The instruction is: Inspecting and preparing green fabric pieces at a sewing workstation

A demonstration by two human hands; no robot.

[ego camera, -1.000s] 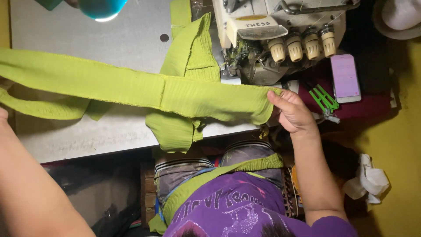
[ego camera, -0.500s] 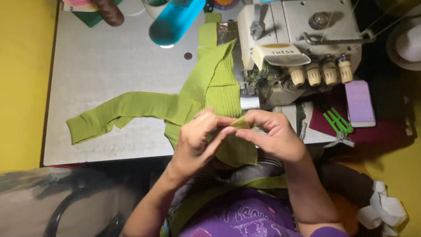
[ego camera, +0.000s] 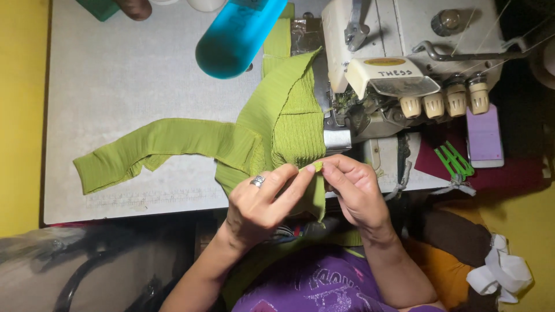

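**Both hands pinching the fabric edge at the overlock machine**

We see the left hand (ego camera: 260,202), a ring on one finger, and the right hand (ego camera: 355,193) meeting at the table's near edge. Both are closed in fingertip pinches on the same small fold of the green ribbed fabric (ego camera: 289,124); no other thing is held. The fabric lies on the grey table (ego camera: 144,75), one long strip running away to the left, its bunched middle reaching up beside the presser area of the white overlock machine (ego camera: 399,63). A blue translucent cylinder (ego camera: 240,34) lies at the far side; green clips (ego camera: 454,162) and a lilac phone (ego camera: 484,136) rest to the right of the machine.

To do this step well, in our judgement, the two layers should be matched edge to edge and held flat, ribs aligned, with the pinch kept close to the edge.

Compared with half a second ago, the hands remain joined on the same fold, and the strip lies much as before.
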